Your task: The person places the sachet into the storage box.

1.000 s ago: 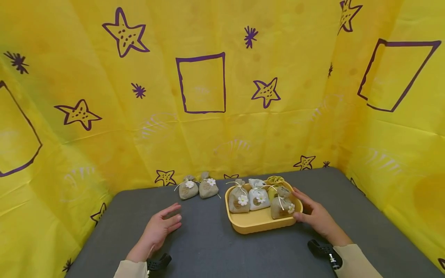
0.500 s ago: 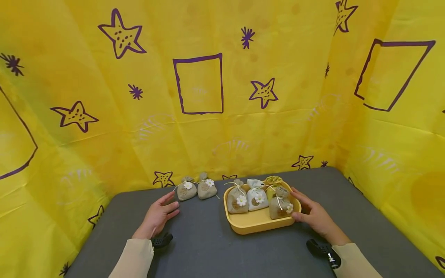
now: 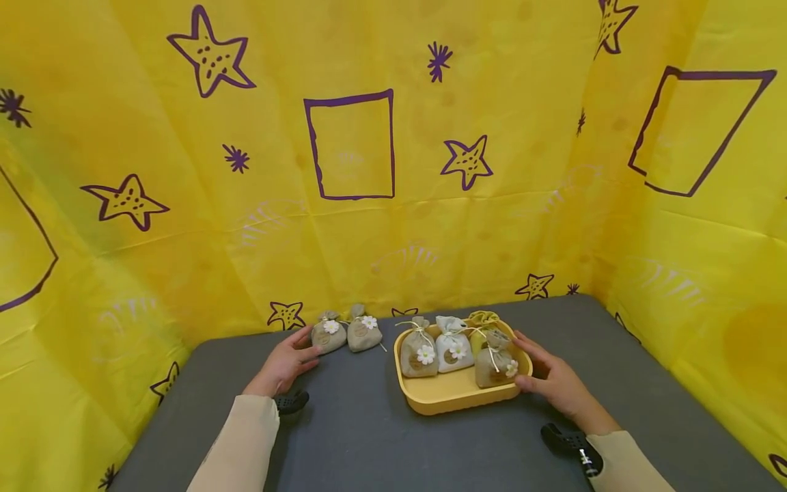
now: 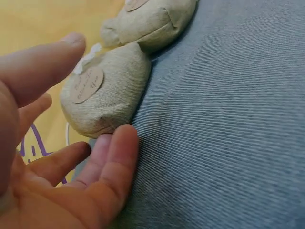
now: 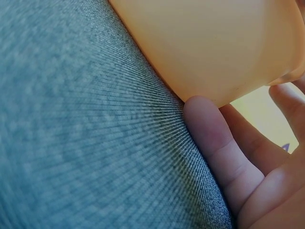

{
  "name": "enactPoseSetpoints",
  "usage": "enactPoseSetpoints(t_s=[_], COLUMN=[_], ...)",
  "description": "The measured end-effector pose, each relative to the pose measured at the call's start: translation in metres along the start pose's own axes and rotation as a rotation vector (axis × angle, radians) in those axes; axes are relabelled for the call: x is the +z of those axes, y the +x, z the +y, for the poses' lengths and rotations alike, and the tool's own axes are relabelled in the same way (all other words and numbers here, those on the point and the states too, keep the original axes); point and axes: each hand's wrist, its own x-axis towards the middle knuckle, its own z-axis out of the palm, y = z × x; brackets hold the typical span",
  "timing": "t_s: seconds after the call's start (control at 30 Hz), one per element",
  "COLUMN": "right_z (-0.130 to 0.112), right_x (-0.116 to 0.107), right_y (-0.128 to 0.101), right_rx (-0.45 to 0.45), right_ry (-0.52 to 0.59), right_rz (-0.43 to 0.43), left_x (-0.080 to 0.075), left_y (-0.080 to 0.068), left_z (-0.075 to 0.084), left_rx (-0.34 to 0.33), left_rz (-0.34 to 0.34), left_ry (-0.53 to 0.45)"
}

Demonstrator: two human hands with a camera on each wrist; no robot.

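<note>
My left hand (image 3: 305,347) lies open on the grey table beside the left of two beige sachets (image 3: 327,336). In the left wrist view its thumb (image 4: 45,64) and fingers (image 4: 114,157) spread around that sachet (image 4: 112,86), a fingertip at its base. The second sachet (image 3: 364,335) stands just right of it. My right hand (image 3: 533,369) holds the right corner of the yellow tray (image 3: 455,398), thumb (image 5: 212,138) against its wall (image 5: 214,43). The tray holds three beige or white sachets (image 3: 453,352) with daisies and a yellow pouch (image 3: 484,320).
The grey tabletop (image 3: 369,437) is walled on three sides by a yellow cloth with purple stars and squares (image 3: 350,143). Black wrist mounts (image 3: 568,441) sit near both cuffs.
My left hand has moved forward across the table to the left sachet. The right hand and the tray have stayed in place.
</note>
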Motion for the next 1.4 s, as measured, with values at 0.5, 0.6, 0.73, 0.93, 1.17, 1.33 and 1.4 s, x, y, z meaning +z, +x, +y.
enactPoseSetpoints(t_s=[0.5,0.6,0.73,0.93,1.17,1.33,1.4], right_z=[0.001,0.003,0.004,0.003,0.001,0.0,-0.001], right_x=[0.001,0.001,0.001,0.001,0.003,0.002,0.002], right_y=[0.0,0.0,0.0,-0.001,-0.002,-0.002,-0.002], right_rx=[-0.001,-0.011,-0.027,0.002,0.013,-0.006,-0.012], right_ry=[0.025,0.026,0.032,0.01,0.005,0.02,0.018], right_rz=[0.001,0.0,-0.003,-0.002,-0.005,-0.001,-0.002], left_x=[0.011,0.013,0.019,0.032,0.037,0.041,0.044], left_y=[0.007,0.005,0.002,-0.003,-0.013,-0.026,-0.033], left_z=[0.004,0.004,0.004,0.005,-0.004,-0.007,-0.006], left_rx=[0.058,0.071,0.103,0.169,0.193,0.208,0.213], left_rz=[0.019,0.053,0.102,0.168,0.191,0.122,0.058], left_ry=[0.363,0.387,0.451,0.564,0.552,0.501,0.481])
